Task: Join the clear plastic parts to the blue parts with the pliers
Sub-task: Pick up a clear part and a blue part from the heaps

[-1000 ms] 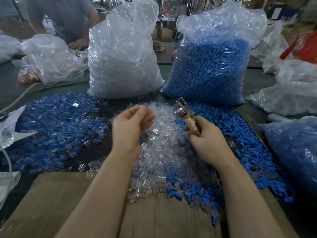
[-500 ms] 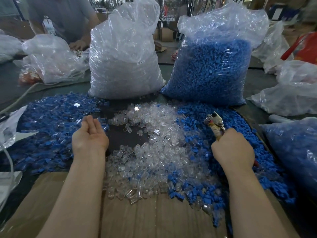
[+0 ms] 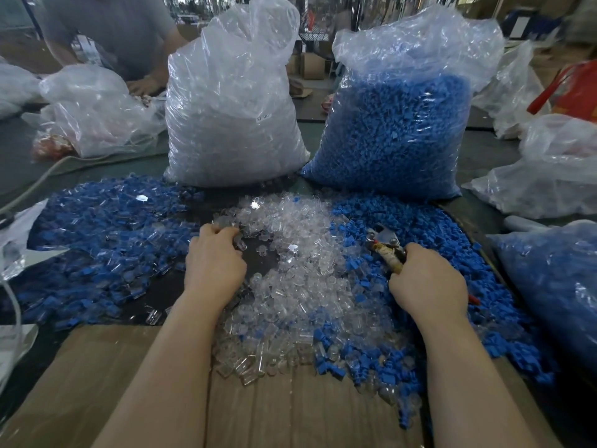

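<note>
The person at the table is reaching for the next piece — the left hand (image 3: 214, 265) is lying knuckles-up at the near-left edge of the heap of clear parts (image 3: 300, 270), fingers curled down among them. Whether a part is already pinched under those fingers I cannot tell; they are hiding their own tips. The right hand (image 3: 426, 286) is wrapped around the taped handles of the pliers (image 3: 386, 245), holding them low over the blue parts (image 3: 429, 240) on the right side of the heap.

The pliers are lying with their long axis running from the right palm away and to the left, nose pointing toward the far-left, at the line where clear parts and blue parts meet. The jaws are standing slightly apart, with nothing visible between them (the metal is small and a little blurred, so I am not certain).

So this is looking like the picking step, not the joining. Next, I judge, a clear part needs lifting free, a blue one needs pairing with it, and both need bringing to the nose of the pliers — which calls for a clean single pick out of a loose, slippery pile. To the left, a spread of blue-and-clear pieces (image 3: 106, 240) is covering the table.
</note>
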Motion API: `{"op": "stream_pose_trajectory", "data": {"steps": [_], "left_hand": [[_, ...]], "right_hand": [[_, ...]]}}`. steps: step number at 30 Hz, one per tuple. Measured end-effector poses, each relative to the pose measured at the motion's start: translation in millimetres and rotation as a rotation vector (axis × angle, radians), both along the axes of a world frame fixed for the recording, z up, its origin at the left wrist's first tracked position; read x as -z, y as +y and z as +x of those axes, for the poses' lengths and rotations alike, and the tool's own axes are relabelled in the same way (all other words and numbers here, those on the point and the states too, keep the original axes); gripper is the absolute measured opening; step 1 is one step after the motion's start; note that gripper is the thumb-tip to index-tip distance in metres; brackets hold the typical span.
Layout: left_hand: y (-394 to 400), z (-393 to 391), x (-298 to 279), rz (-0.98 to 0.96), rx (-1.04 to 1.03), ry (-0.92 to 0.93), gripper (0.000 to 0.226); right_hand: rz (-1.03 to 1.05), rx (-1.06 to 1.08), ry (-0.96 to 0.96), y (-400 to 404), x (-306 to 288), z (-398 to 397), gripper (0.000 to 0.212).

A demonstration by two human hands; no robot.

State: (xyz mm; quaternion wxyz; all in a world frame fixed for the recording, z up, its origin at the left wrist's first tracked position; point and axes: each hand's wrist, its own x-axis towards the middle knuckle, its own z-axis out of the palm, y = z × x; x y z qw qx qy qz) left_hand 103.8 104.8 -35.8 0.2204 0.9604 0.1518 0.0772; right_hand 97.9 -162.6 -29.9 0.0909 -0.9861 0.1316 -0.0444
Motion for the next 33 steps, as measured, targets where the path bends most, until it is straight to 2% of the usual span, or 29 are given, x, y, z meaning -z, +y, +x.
{"op": "stream_pose_trajectory", "data": {"steps": [3, 9, 12, 17, 22, 30, 33], "left_hand": [[1.0, -1.4, 1.5, 0.008, 0.029, 0.008, 0.048], [1.1, -3.0, -0.7, -0.011, 0.024, -0.055, 0.018], [-1.3, -2.9, -1.4, -0.027, -0.003, -0.082, 0.009], [-6.9, -5.0, -5.6, -0.065, -0.001, -0.146, 0.016], [-18.1, -7.7, -10.2, -0.024, 0.113, -0.08, 0.029], [-25.6, -6.6, -10.6, -0.053, 0.133, -0.059, 0.013], [-24.5, -5.3, -10.1, -0.079, 0.139, -0.033, 0.015]], "right_hand": [[0.028, 0.022, 0.0, -0.3, -0.6, 1.1, 0.014], [0.066, 0.022, -0.025, 1.3, -2.2, 2.1, 0.015], [0.107, 0.029, -0.097, 1.0, -1.7, 1.6, 0.013], [0.225, 0.002, -0.236, 1.9, -1.4, 3.5, 0.009], [0.317, -0.057, -0.351, 6.7, -1.7, 4.3, 0.011], [0.447, -0.122, -0.382, 13.6, -1.5, 5.1, 0.012], [0.504, -0.14, -0.376, 15.2, -2.4, 6.0, 0.012]]}}
